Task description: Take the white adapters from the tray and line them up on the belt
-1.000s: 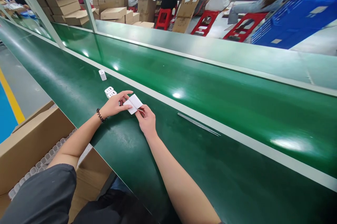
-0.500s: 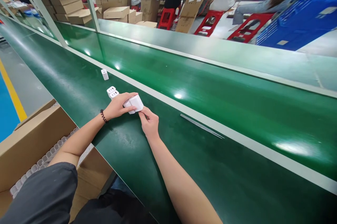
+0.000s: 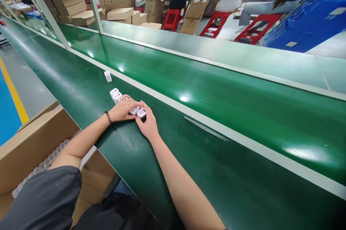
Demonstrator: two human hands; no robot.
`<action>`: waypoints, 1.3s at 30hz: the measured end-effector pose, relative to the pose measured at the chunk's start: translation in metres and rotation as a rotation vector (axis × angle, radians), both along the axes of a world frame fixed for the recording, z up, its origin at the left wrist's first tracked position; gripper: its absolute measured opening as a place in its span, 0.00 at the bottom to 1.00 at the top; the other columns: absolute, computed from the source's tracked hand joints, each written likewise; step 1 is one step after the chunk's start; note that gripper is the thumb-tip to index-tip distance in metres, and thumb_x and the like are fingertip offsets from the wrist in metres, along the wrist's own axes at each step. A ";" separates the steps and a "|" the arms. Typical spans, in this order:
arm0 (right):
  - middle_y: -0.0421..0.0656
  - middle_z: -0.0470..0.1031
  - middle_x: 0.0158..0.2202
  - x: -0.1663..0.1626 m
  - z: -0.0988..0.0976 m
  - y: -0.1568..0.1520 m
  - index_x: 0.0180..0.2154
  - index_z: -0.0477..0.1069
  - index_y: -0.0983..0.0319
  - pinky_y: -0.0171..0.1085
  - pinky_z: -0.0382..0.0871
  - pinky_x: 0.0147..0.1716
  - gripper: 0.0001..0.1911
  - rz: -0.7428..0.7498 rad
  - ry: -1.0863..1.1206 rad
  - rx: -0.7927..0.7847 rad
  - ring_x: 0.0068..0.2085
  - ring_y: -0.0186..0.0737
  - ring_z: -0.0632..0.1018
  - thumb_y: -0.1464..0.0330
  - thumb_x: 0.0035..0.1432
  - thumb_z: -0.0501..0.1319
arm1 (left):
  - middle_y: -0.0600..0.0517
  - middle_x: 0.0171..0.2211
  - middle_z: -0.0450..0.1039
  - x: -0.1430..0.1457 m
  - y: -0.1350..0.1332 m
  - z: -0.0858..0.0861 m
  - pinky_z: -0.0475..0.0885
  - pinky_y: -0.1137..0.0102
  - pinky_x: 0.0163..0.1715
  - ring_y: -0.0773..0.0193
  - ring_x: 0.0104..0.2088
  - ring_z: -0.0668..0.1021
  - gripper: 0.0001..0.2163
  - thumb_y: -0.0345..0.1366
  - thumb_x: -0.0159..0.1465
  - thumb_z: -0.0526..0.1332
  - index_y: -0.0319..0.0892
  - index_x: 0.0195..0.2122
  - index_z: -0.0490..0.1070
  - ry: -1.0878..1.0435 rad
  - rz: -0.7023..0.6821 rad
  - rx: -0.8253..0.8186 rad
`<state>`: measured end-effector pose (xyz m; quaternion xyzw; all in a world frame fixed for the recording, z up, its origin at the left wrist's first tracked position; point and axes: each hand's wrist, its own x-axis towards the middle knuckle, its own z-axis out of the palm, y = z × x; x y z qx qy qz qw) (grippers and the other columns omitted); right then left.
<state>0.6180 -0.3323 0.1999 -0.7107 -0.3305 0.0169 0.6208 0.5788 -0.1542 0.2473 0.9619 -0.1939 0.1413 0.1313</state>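
Observation:
Several white charger blocks stand in a short row on the green work surface, their slotted faces up. My left hand lies over the middle of the row, its fingers along the far side and thumb on the near side, hiding some blocks. My right hand grips the white charger at the row's right end between thumb and fingers. Two more chargers show past my left hand. Farther off, a single charger stands apart.
Thin clear strips lie to the right. A pale rail runs along the surface. Beside my left arm, an open carton holds rows of translucent pieces. Brown boxes, red stools, a blue crate and seated people are beyond.
The white blocks held up and tilted between my hands now stand upright at the row's end, slots up. My right hand has moved slightly left and closed around the end charger.

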 end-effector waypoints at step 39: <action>0.55 0.66 0.60 0.029 0.008 0.072 0.61 0.64 0.61 0.53 0.68 0.58 0.33 -0.166 -0.135 -0.309 0.60 0.55 0.70 0.61 0.55 0.65 | 0.43 0.66 0.55 -0.004 0.099 -0.007 0.55 0.46 0.67 0.45 0.69 0.55 0.24 0.34 0.55 0.65 0.46 0.54 0.70 0.104 0.377 -0.263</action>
